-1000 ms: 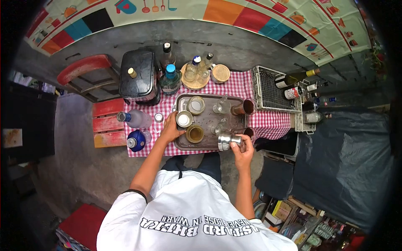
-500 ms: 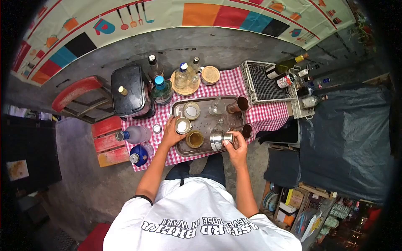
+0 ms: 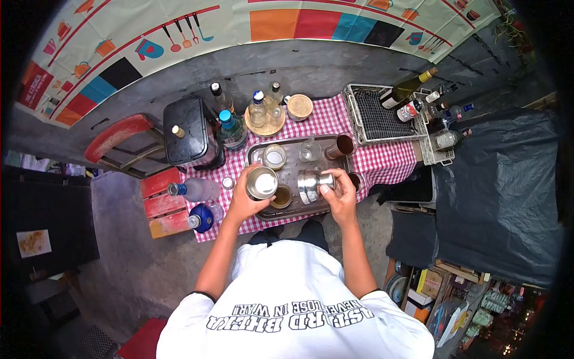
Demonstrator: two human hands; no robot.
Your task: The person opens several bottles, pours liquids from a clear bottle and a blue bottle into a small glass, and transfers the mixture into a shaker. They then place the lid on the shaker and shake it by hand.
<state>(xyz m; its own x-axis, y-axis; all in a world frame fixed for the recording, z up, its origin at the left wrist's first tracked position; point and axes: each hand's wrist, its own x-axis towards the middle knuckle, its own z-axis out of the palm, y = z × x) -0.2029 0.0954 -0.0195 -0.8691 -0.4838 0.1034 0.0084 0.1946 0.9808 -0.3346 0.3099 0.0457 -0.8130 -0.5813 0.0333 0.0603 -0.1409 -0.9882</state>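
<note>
My left hand [image 3: 244, 202] is wrapped round an upright steel cup [image 3: 262, 182], whose open mouth faces the camera, above the left side of a brown tray [image 3: 293, 146]. My right hand [image 3: 341, 198] grips a shiny steel shaker top [image 3: 312, 185], held tilted on its side with its narrow end to the right. Beneath and around the hands, the tray carries a jar [image 3: 274, 157], an amber-looking glass [image 3: 281, 196], a clear glass [image 3: 310, 151] and a brown cup [image 3: 342, 146]. The shaker top and the steel cup are apart.
Bottles [image 3: 232, 130] and a black bin [image 3: 188, 131] stand at the back left. Two more bottles [image 3: 200, 189] are at the left edge. A wooden board [image 3: 276, 127] holds glass bottles. A wire rack [image 3: 382, 139] lies at the back right, with bottles beside it.
My left hand has lifted the steel cup slightly nearer the camera. The shaker top in my right hand is a little higher. The whole view has shifted slightly.
</note>
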